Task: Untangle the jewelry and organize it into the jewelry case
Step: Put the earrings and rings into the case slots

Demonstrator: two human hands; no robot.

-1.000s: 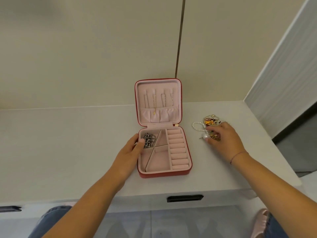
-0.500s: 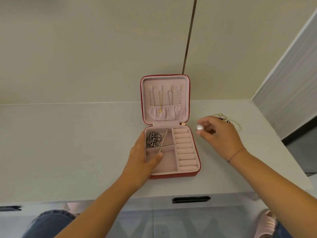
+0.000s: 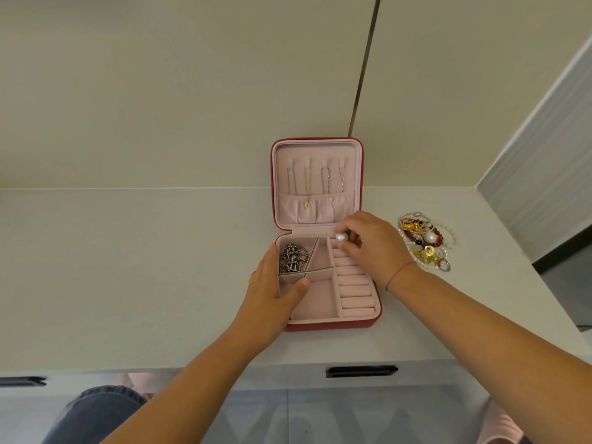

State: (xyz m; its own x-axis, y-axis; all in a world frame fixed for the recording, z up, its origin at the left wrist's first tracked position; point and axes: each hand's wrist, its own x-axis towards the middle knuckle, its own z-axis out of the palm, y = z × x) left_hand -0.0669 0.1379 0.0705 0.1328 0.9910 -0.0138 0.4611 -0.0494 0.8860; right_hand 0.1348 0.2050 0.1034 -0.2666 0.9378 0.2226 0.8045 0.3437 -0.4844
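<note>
On the white desk (image 3: 128, 267), seen from the head camera, the jewelry case (image 3: 330, 325) lies open. The left hand (image 3: 269, 293) lies with straight fingers along its left wall and the thumb over the rim, likely steadying it. The right hand (image 3: 371, 241) pinches a pearl piece (image 3: 341, 237) just above the top of the ring rolls (image 3: 354, 283) — probably to seat it there. A silver chain (image 3: 292, 257) fills the upper-left compartment, and the other compartments look bare. Thin chains (image 3: 308, 190) hang in the raised lid. The tangled pile (image 3: 423, 241) waits on the desk, to the right of the case.
</note>
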